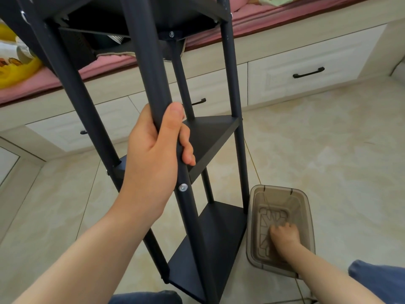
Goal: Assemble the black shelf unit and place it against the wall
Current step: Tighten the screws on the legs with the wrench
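The black shelf unit (pixel 210 137) stands upright on the tiled floor right in front of me, with black poles and several dark boards. My left hand (pixel 153 150) grips the nearest pole just above a silver screw (pixel 183 187), fingers and thumb wrapped round it. Down to the right, my right hand (pixel 283 234) reaches into a translucent brown plastic bin (pixel 304 207) beside the unit's foot. Its fingers are curled at the bin's bottom; what they hold is hidden.
A cream drawer base (pixel 306 73) with black handles runs along the back, topped by a pink mattress (pixel 35 84) with yellow items at the left. Beige floor tiles (pixel 328 139) spread to the right. My knees in blue trousers (pixel 377 279) show at the bottom.
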Tool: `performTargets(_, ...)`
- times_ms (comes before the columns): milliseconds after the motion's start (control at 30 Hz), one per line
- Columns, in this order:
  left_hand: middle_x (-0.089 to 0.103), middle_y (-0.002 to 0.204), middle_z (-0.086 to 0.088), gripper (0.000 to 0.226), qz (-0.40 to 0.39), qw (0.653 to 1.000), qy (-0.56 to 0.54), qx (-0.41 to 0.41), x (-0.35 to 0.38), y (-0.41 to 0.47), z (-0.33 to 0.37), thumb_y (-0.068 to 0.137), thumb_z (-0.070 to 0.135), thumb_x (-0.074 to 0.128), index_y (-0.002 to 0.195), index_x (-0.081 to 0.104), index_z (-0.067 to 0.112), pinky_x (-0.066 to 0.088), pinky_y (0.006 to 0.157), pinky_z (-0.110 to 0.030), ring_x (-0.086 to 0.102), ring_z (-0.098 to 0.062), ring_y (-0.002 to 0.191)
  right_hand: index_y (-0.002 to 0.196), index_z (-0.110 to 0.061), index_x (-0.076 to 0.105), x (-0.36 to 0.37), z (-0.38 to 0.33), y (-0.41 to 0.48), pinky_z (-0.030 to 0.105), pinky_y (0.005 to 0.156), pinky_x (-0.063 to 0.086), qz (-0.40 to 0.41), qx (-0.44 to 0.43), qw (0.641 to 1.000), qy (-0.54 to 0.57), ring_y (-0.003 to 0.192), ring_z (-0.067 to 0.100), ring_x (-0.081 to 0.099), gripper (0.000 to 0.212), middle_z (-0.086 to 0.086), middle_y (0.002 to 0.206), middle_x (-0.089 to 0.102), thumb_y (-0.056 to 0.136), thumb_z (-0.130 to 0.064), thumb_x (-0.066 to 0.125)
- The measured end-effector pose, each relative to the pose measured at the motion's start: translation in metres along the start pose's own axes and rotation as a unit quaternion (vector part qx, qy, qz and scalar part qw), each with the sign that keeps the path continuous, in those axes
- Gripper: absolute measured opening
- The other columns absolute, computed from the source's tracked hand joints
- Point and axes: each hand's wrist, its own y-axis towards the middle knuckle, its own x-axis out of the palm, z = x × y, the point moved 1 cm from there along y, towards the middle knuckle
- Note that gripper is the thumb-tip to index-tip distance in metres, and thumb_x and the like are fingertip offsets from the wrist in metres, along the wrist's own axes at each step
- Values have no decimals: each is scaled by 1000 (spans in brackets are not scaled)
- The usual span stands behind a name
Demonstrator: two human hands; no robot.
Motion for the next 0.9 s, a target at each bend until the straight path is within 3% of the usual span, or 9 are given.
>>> performTargets(567,54,65,7,21,4,1000,-18,-5,-6,3,-4,98,40,51,93,53,20,50,53,-24,51,-13,50,139,-12,44,-19,24,9,39,106,39,-19,25,996,84,133,33,44,41,11,142,54,99,-7,39)
performTargets(733,54,66,6,23,4,1000,-26,-10,-12,5,-6,98,42,52,92,54,20,50,54,-26,51,-13,52,119,-12,58,-61,38,12,36,96,49,-16,-13,989,148,120,30,57,29,12,131,58,97,-1,43)
performTargets(900,54,66,5,23,13,999,-36,-29,-19,6,-6,95,45,53,91,55,22,51,54,-28,51,-13,52,92,-5,58,-123,34,9,30,78,43,-39,-71,990,114,107,28,62,11,15,127,63,99,-5,49)
